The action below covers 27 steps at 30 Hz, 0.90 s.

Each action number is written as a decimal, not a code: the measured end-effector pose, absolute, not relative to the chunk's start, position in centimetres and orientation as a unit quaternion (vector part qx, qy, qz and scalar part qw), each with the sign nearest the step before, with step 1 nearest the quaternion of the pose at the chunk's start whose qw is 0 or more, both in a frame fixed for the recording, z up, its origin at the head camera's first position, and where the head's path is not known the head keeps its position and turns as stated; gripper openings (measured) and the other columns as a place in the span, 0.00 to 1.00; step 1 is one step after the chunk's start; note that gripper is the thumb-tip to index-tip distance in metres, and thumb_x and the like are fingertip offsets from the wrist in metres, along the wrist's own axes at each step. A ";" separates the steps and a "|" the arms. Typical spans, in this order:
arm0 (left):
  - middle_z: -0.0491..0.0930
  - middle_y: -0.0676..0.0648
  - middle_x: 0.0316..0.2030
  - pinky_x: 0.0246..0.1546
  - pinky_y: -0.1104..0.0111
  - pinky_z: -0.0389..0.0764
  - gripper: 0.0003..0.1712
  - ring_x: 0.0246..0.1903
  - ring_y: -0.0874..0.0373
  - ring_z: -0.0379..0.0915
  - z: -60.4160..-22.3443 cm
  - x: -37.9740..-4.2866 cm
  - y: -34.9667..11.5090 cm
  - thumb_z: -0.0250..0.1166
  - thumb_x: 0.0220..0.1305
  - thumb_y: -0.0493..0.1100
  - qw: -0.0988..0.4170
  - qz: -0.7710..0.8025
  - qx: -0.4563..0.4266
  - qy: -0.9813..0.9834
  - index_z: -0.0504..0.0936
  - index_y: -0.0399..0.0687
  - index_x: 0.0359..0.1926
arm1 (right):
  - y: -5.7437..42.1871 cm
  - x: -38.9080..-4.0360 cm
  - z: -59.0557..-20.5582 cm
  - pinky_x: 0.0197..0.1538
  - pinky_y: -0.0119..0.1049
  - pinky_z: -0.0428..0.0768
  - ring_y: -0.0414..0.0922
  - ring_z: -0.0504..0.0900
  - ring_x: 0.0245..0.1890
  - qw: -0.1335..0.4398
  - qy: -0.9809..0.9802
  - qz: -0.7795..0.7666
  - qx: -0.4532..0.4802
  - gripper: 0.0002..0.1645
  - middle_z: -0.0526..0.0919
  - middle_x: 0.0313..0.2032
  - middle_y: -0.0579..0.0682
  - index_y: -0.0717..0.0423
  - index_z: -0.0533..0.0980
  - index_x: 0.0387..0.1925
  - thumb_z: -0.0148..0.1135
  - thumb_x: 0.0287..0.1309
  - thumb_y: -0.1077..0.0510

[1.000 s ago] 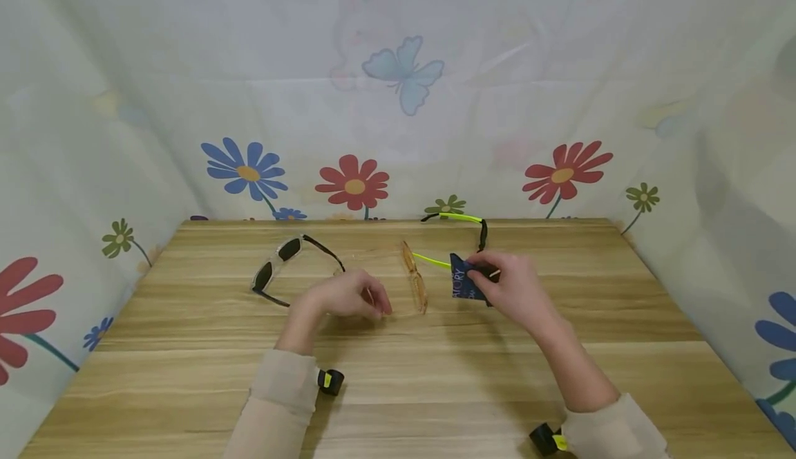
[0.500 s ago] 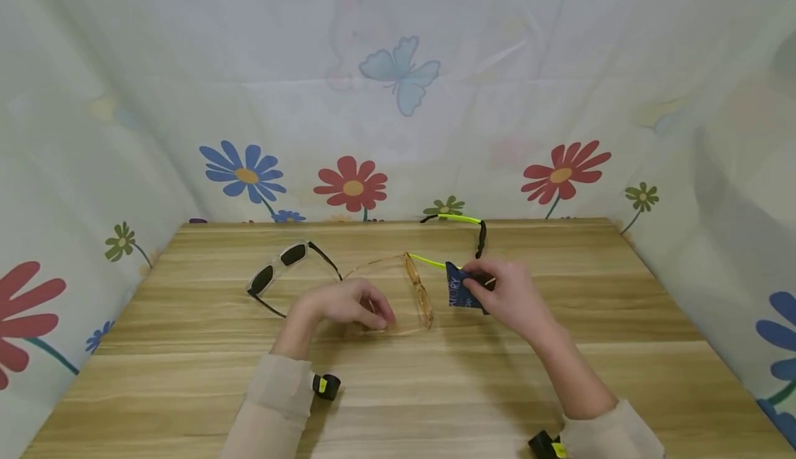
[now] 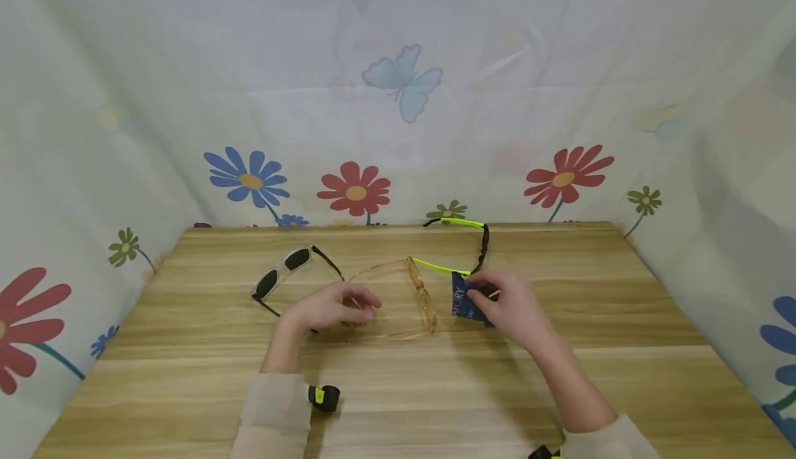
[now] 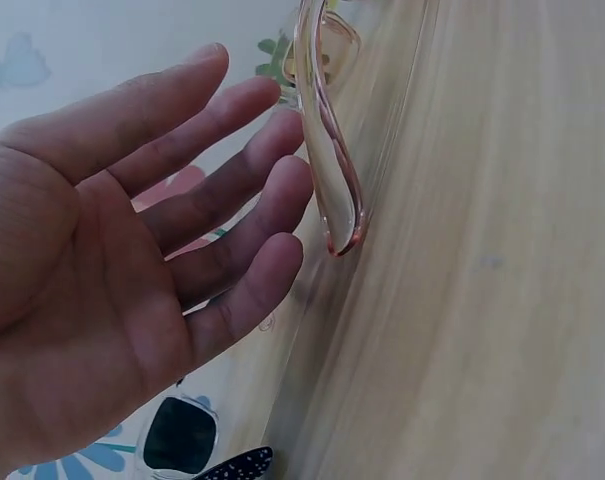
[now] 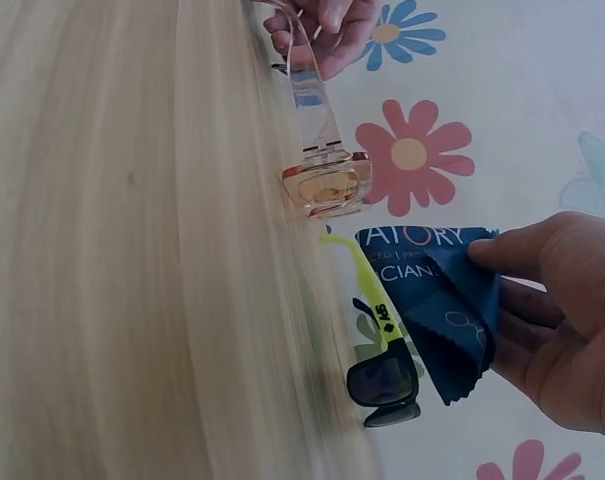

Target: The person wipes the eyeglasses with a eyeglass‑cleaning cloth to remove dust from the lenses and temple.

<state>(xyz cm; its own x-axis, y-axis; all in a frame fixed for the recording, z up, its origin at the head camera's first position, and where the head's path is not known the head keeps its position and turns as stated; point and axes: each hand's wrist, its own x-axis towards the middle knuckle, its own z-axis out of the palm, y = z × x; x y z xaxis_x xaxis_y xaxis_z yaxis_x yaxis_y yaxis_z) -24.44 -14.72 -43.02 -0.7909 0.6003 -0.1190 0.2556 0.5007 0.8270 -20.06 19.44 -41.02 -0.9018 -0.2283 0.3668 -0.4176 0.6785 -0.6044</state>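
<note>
My left hand (image 3: 329, 305) hovers by the folding-arm end of the translucent amber glasses (image 3: 423, 300), its fingers loosely bent with nothing between them. In the left wrist view, the tip of one amber temple (image 4: 342, 210) lies just past those fingertips. My right hand (image 3: 513, 307) pinches a navy cleaning cloth (image 3: 465, 300) printed with white letters between thumb and fingers. The cloth (image 5: 432, 300) hangs folded, with zigzag edges, close to black sunglasses (image 5: 382, 380) that have neon-yellow temples. Part of those sunglasses is hidden behind the cloth and hand in the head view.
Clear-framed sunglasses (image 3: 267, 284) with dark lenses and black temples lie open at the left, beyond my left hand. The wooden table (image 3: 398, 397) ends at a flower-printed curtain (image 3: 398, 134). Each sleeve carries a small black device near the wrist.
The amber glasses have come slightly nearer to me on the table. My left hand has released their temple and drawn left, its fingers loosening. The right hand still holds the cloth, nearly in place.
</note>
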 end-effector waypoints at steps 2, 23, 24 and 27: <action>0.84 0.50 0.48 0.50 0.59 0.76 0.16 0.46 0.55 0.76 -43.1 -24.3 -14.6 0.69 0.70 0.44 0.199 0.429 0.255 0.843 0.85 0.44 0.55 | 19.4 -20.1 -41.1 0.39 0.46 0.85 0.48 0.86 0.36 0.134 -0.905 0.364 0.173 0.08 0.88 0.37 0.53 0.63 0.85 0.43 0.70 0.62 0.68; 0.85 0.47 0.34 0.36 0.69 0.78 0.10 0.34 0.59 0.77 -43.1 -23.8 -11.3 0.73 0.60 0.29 0.268 0.404 0.332 0.809 0.90 0.42 0.42 | 18.6 -20.0 -42.1 0.37 0.42 0.85 0.49 0.87 0.36 0.142 -0.902 0.383 0.138 0.10 0.88 0.36 0.55 0.66 0.84 0.45 0.70 0.63 0.66; 0.85 0.48 0.34 0.36 0.69 0.78 0.10 0.34 0.59 0.77 -43.0 -23.8 -11.2 0.74 0.59 0.29 0.272 0.402 0.334 0.808 0.90 0.42 0.42 | 18.6 -20.0 -42.1 0.37 0.42 0.85 0.49 0.87 0.36 0.142 -0.903 0.382 0.137 0.10 0.88 0.35 0.55 0.66 0.84 0.45 0.70 0.63 0.66; 0.85 0.48 0.33 0.35 0.70 0.77 0.11 0.33 0.60 0.77 -42.9 -23.6 -10.9 0.74 0.59 0.29 0.291 0.401 0.340 0.799 0.90 0.41 0.42 | 18.6 -20.1 -42.2 0.38 0.43 0.85 0.49 0.87 0.36 0.138 -0.905 0.379 0.135 0.10 0.88 0.36 0.55 0.66 0.84 0.45 0.71 0.63 0.65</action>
<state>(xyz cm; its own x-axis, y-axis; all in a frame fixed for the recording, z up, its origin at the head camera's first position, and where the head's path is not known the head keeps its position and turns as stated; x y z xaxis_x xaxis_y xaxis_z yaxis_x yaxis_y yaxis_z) -23.63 -10.94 -42.87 -0.5995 0.7766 -0.1938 0.3094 0.4481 0.8387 -20.10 18.64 -42.24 -0.9258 -0.1392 0.3514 -0.3480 0.6769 -0.6486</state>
